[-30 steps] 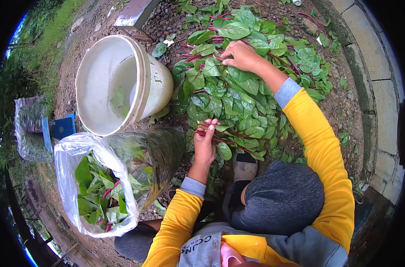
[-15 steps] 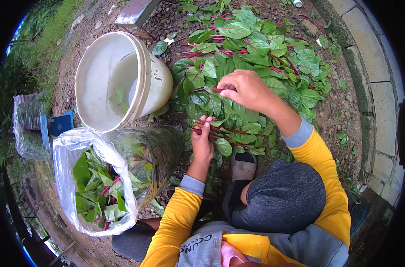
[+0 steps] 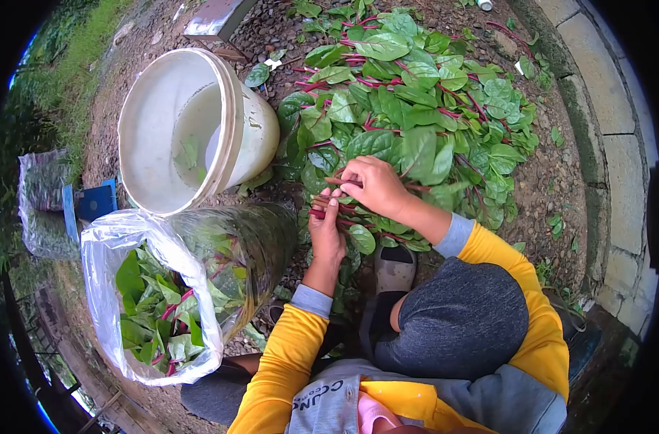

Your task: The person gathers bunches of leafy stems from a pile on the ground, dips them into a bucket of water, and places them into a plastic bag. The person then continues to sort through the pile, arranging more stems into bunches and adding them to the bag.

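Note:
A bunch of red-stemmed leafy greens (image 3: 361, 237) is gripped by the stems in my left hand (image 3: 326, 230), its leaves pointing right. Just above it, my right hand (image 3: 376, 185) pinches the red stem of another sprig; leaves to the right of that hand are blurred. The two hands are close together, the right stem end near my left fingers. Beyond them a wide heap of the same leafy greens (image 3: 409, 94) lies on the ground, green leaves with red stems mixed together.
At left stands a white bucket (image 3: 231, 137) with some water and a leaf inside. Nearer me, an open clear plastic bag (image 3: 98, 289) holds more greens. A blue object (image 3: 96, 204) lies beside them. Concrete blocks (image 3: 608, 94) edge the ground at right.
My right hand has come down and toward my left hand, now with a leafy sprig in its fingers. My left hand stays nearly still with its bunch.

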A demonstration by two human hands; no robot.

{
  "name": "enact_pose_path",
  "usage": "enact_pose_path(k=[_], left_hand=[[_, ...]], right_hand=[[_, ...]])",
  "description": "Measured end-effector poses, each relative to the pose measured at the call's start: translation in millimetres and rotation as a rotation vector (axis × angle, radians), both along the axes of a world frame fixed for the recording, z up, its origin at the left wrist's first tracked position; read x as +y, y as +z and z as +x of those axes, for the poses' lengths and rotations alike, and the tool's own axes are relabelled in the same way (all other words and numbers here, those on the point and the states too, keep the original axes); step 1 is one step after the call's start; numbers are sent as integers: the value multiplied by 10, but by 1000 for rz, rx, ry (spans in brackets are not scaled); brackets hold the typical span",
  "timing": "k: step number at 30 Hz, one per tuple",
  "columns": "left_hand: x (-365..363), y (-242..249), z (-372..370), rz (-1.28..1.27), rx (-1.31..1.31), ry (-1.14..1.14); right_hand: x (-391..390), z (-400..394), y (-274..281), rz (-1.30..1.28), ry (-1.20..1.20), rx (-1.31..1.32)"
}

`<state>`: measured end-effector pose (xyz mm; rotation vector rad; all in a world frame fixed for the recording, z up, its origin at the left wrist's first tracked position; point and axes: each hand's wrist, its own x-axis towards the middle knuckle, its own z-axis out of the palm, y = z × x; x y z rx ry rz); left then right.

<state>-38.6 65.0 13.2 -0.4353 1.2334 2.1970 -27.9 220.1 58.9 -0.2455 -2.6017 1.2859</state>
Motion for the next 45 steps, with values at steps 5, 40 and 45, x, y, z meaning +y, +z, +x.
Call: enact_pose_path(k=[5,40,45], left_hand=[[-1,-33,37,127,36,-80],[-255,-160,28,165,-102,-98],[-212,-108,44,139,-104,-131]], right_hand=[[-267,230,-285,-355,-7,-29],[1391,-282,375,69,-300,93],[1821,-748,24,249,-145,-274]])
